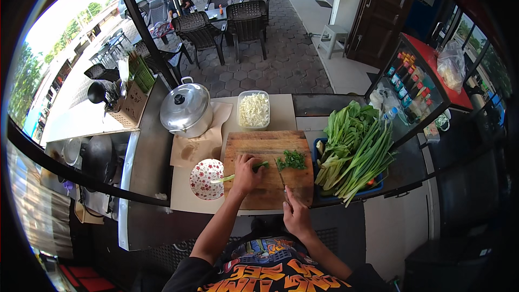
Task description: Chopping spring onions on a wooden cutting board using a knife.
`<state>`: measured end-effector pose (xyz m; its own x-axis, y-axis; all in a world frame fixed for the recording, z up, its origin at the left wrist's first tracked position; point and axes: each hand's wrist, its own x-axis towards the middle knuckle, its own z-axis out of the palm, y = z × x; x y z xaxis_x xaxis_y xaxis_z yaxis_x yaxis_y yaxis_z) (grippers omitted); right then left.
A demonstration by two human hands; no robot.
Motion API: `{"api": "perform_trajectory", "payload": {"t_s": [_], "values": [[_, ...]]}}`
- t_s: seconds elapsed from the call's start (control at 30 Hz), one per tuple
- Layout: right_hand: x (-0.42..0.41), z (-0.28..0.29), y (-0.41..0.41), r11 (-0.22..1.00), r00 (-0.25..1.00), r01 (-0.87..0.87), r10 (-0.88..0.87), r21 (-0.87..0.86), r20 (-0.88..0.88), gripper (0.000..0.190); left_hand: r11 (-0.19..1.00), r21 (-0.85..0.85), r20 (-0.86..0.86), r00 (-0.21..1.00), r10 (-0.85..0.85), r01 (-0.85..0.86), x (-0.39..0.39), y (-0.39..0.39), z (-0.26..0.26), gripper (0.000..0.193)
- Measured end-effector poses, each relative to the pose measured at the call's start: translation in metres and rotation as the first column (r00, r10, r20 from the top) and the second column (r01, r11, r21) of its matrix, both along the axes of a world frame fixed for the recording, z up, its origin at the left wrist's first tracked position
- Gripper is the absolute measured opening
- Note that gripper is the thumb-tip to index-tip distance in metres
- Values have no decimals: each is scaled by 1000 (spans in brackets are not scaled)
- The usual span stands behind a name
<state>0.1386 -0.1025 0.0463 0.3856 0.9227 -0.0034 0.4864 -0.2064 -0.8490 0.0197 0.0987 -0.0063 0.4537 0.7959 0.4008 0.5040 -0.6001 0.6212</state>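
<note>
My left hand (247, 173) grips a bunch of green stalks, probably scallions, on the wooden cutting board (267, 142). Pale stalk ends (222, 179) stick out to the left over a flower-patterned plate (206, 176), while the cut green end (261, 165) shows right of my fingers. In my right hand (298, 215) is a kitchen knife (282, 178), its blade on the board pointing away from me. Just right of the blade tip lies a small heap of chopped greens (292, 159). The stalks inside my left fist are hidden.
A lidded aluminium pot (186, 109) and a plastic tub of shredded cabbage (254, 110) stand behind the board. To the right, a blue basket (371, 190) holds leafy greens (348, 125) and scallions (365, 162). A glass case with sauce bottles (409, 85) rises beyond. A wok (98, 160) sits far left.
</note>
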Motion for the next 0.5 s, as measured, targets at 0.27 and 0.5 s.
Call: {"api": "perform_trajectory", "payload": {"t_s": [0.27,0.5], "values": [[7,-12,-1,990,1000,7,-10,142,22,51,996,-80,57,998,-38,43,-2,-8,5,22],[6,-7,-4,995,999,-1,5,98,-39,50,996,-83,62,998,-12,18,-5,-12,1,31]]}}
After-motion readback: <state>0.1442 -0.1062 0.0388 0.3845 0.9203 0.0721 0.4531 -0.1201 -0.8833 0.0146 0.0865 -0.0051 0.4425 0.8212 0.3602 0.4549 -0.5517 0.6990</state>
